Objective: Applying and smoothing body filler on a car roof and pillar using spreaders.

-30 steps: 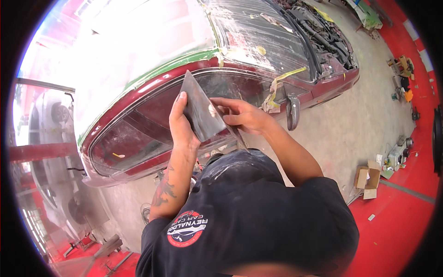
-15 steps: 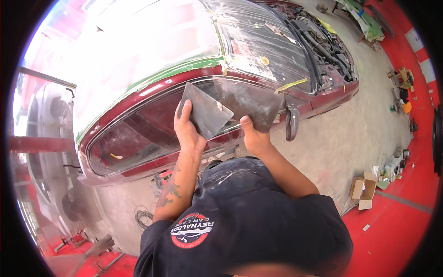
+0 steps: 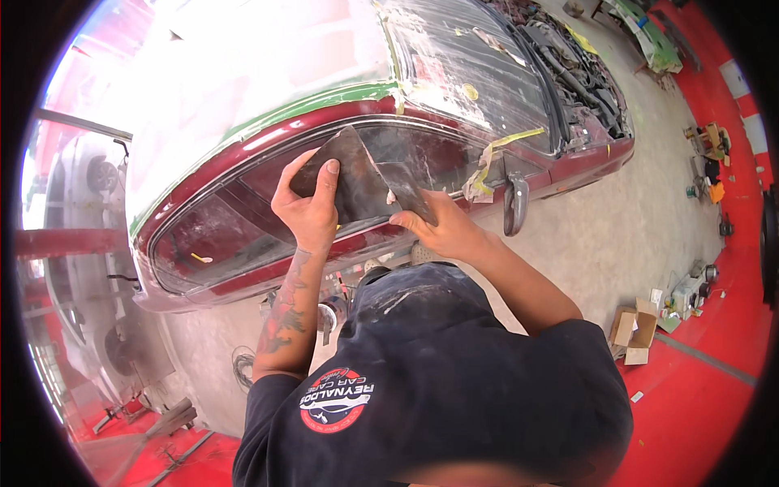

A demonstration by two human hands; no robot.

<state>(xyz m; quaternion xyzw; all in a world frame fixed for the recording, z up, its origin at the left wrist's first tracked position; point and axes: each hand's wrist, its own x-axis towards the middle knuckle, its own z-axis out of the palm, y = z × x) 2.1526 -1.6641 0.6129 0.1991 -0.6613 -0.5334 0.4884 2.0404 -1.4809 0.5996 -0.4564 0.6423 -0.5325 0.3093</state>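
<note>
My left hand (image 3: pixel 312 203) grips a dark, thin, square filler spreader (image 3: pixel 349 170), thumb on its near face. In my right hand (image 3: pixel 450 227) is a second dark filler spreader (image 3: pixel 415 199), tilted so that it shows as a narrow strip. Its edge meets or nearly meets the right side of the left one. A small pale dab of filler (image 3: pixel 391 197) sits where the two come together; which one carries it I cannot tell. Both hands are above the side windows of a dark red car (image 3: pixel 300 235).
The car's roof edge has green and white patches (image 3: pixel 316 103). Yellow masking tape (image 3: pixel 487 166) hangs near the side mirror (image 3: pixel 515 207). The engine bay (image 3: pixel 568 81) is uncovered at the upper right. An open cardboard box (image 3: pixel 637 329) stands on the floor at right. A coiled cable (image 3: pixel 243 365) lies at lower left.
My right hand has turned its spreader from broad face to nearly edge-on and brought it against or close to the other. My left hand has shifted slightly left and turned its spreader.
</note>
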